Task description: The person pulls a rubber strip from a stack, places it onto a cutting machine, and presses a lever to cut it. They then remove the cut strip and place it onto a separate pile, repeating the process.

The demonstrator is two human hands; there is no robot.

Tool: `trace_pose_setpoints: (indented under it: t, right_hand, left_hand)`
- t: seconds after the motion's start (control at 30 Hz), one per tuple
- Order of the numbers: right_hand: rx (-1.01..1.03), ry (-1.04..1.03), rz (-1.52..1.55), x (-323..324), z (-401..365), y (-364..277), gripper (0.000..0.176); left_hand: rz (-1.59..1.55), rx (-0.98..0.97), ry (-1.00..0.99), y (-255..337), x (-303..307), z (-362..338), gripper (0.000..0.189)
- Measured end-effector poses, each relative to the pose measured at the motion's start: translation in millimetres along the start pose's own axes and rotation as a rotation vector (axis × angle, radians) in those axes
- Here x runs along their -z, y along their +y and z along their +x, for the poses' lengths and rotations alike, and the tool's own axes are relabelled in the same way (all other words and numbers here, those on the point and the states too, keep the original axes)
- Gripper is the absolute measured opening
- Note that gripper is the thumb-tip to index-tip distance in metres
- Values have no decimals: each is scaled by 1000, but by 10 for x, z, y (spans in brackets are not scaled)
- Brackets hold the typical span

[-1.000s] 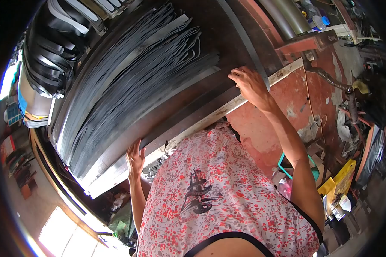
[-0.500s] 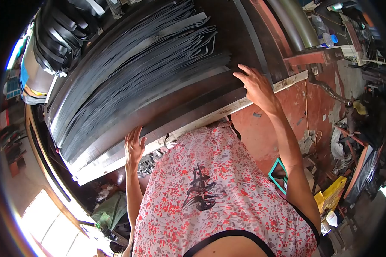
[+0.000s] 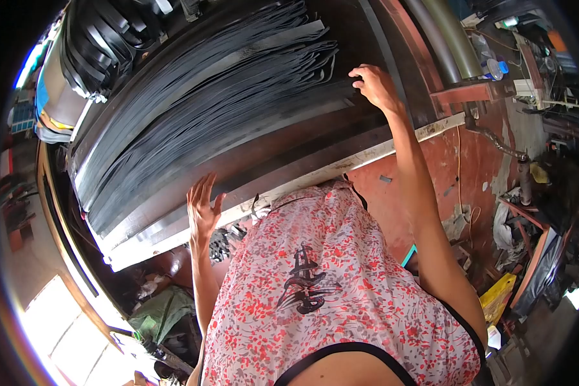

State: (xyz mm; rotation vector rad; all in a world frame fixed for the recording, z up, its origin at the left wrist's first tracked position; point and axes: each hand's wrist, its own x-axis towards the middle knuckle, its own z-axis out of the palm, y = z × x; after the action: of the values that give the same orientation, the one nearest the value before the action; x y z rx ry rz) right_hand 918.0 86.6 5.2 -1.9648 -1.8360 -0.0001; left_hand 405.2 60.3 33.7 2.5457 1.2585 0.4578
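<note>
Long, thin black strips, rubber-like in look, lie in a thick pile across a dark table. At the table's pale front edge, my left hand is open, fingers spread and pointing away from me over the dark surface. My right hand reaches farther in, just right of the strips' ends. Its fingers are loosely bent with the thumb apart, and nothing shows between them. One single flat strip runs lengthwise beyond that hand.
Dark bands hang over a roll at the back left. On the right, a red metal frame holds long rollers. Below the table's right part is a worn red panel. Clutter, with a yellow piece, fills the lower right.
My right hand has moved away from the front edge, farther across the table, its fingers bending more. My left hand has spread its fingers and shifted slightly forward. The view has shifted a little.
</note>
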Motion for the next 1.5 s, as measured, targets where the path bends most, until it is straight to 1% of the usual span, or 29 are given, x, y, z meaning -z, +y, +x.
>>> trace_pose_setpoints:
  t: [0.07, 0.1, 0.17, 0.2, 0.27, 0.37, 0.43, 0.5, 0.53, 0.63, 0.67, 0.7, 0.77, 0.9, 0.97, 1.0, 1.07, 1.1, 1.17, 1.2, 1.3, 1.37, 1.5]
  right_hand:
    - [-88, -107, 112, -40, 22, 46, 23]
    - [-85, -106, 113, -38, 37, 41, 23]
    - [-35, -129, 9, -9, 50, 31, 20]
    - [-38, -125, 5, -19, 39, 41, 20]
    - [49, -19, 59, -68, -2, 66, 16]
    - [62, 36, 66, -83, -32, 45, 16]
    - [59, 72, 70, -64, -35, 1, 20]
    - [-26, -61, 102, -55, -13, -27, 17]
    - [-32, -54, 103, -60, -4, -50, 17]
    - [-42, 28, 110, -82, 9, -98, 25]
    - [8, 47, 77, -80, 13, -94, 25]
    - [6, 51, 77, -79, 9, -102, 25]
    - [-39, 58, 124, -63, -21, -143, 25]
    - [-65, 30, 95, 79, 16, -238, 22]
    - [-191, -117, 129, 223, 122, -296, 17]
    - [-184, -118, 130, 290, 211, -328, 17]
    - [-269, -47, 166, 365, 433, -373, 13]
    - [-262, -51, 167, 348, 541, -383, 13]
    - [-217, 172, 323, 303, 796, -379, 12]
    - [-167, 188, 324, 236, 918, -335, 15]
    - [-145, 156, 315, 122, 1148, -307, 20]
    - [-128, 111, 275, 136, 1209, -304, 28]
    - [-138, 67, 297, 144, 1244, -295, 29]
  left_hand:
    - [-2, -5, 25, 0, -16, 33, 60]
    - [-10, -15, 38, -1, -28, 55, 59]
    - [-19, -29, 52, 5, -37, 83, 58]
    - [-13, -40, 57, 13, -48, 110, 57]
    - [-13, -61, 65, 42, -80, 187, 55]
    - [-29, -80, 76, 106, -75, 308, 51]
    - [-40, -108, 74, 148, -69, 402, 48]
    - [-42, -129, 70, 181, -63, 494, 46]
    - [-47, -147, 68, 201, -61, 534, 46]
    - [-56, -182, 60, 231, -72, 649, 45]
    - [-59, -191, 47, 249, -65, 689, 43]
    - [-62, -200, 37, 262, -63, 729, 42]
    - [-77, -194, 21, 286, -75, 804, 40]
    - [-107, -189, -5, 392, -86, 974, 34]
    - [-113, -190, 1, 459, -72, 1055, 32]
    - [-110, -212, 13, 481, -75, 1096, 32]
    - [-107, -223, 27, 520, -76, 1171, 31]
    - [-108, -228, 28, 539, -75, 1203, 30]
    - [-110, -229, 34, 570, -73, 1236, 29]
    - [-122, -208, 23, 586, -77, 1245, 29]
    - [-146, -173, 30, 612, -92, 1244, 28]
    - [-157, -153, 46, 601, -87, 1210, 27]
    - [-182, -80, 67, 554, -61, 1087, 27]
